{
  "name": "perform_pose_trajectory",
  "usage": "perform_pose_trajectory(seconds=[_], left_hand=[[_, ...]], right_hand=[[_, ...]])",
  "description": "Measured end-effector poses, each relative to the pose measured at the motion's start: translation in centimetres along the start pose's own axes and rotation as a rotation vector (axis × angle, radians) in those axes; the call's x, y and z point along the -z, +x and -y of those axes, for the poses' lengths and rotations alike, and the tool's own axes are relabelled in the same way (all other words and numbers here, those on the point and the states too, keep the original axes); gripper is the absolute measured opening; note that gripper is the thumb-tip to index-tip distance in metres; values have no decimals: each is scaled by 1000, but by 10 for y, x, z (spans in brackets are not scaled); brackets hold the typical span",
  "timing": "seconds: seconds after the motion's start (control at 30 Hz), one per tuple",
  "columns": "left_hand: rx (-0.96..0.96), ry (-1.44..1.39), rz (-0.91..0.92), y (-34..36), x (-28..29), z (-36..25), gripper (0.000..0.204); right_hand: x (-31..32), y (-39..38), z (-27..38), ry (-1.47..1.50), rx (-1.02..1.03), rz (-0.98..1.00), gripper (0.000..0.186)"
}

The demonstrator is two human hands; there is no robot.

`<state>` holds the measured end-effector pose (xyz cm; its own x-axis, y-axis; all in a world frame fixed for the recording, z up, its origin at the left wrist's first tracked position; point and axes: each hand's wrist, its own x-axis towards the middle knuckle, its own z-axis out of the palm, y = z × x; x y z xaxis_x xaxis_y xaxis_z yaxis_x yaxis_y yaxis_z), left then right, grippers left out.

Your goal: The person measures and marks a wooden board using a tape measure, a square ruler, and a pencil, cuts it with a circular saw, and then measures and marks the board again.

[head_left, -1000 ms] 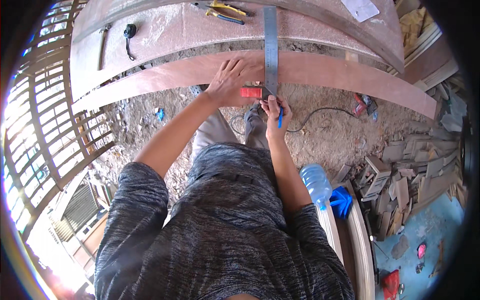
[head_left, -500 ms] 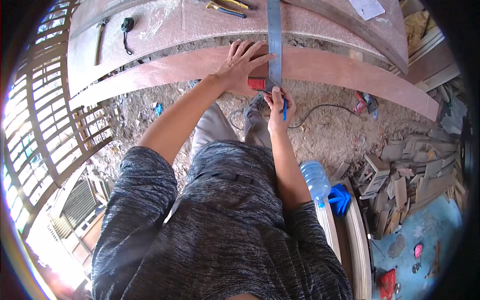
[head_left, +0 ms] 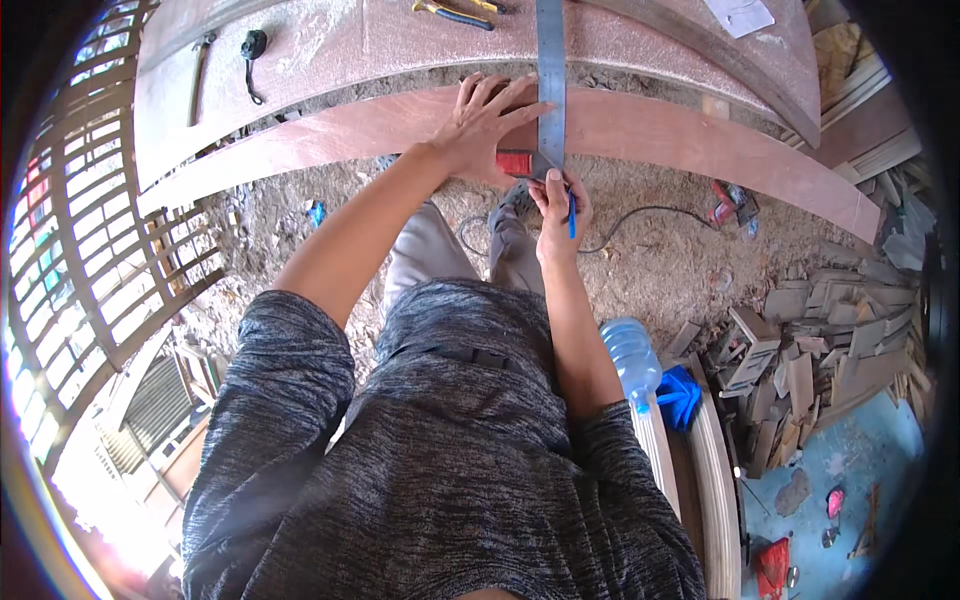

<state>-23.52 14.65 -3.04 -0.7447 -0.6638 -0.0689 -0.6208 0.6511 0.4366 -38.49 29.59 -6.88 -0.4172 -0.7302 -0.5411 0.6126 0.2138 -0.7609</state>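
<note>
A long reddish-brown wooden board (head_left: 345, 128) lies crosswise in front of me. Across it rests a square (head_left: 551, 70) with a steel blade and a red handle along the board's near edge. My left hand (head_left: 483, 125) lies on the board with its fingers spread, its thumb reaching onto the blade. Just below the blade's near end, my right hand (head_left: 562, 215) is closed with a slim blue pen (head_left: 572, 217) sticking out of its fingers. Its thumb is up against the corner of the square; whether it also grips the square, I cannot tell.
Beyond the board, a wide panel (head_left: 330, 50) carries a hammer (head_left: 199, 75), a tape measure (head_left: 254, 45), pliers (head_left: 455, 13) and paper (head_left: 740, 14). A corded power tool (head_left: 733, 204) lies on the ground at right. Wood offcuts (head_left: 800, 340) pile near a clear blue bottle (head_left: 630, 355).
The view has shifted very slightly. Both hands and the square stay in nearly the same place on the board.
</note>
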Motion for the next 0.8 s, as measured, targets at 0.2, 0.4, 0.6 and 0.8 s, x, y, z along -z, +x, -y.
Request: perform_pose_trajectory(seconds=[0.2,0.4,0.6,0.8], left_hand=[[-11,-18,-6,2,1,0,130],[6,7,2,1,-3,1,132],[11,7,18,2,-2,1,132],[11,-1,22,3,-1,0,131]], right_hand=[[3,2,-2,2,-16,-5,39],[1,2,1,-9,-28,-17,42],[2,2,1,-10,-27,-5,41],[3,3,0,-19,-27,3,43]])
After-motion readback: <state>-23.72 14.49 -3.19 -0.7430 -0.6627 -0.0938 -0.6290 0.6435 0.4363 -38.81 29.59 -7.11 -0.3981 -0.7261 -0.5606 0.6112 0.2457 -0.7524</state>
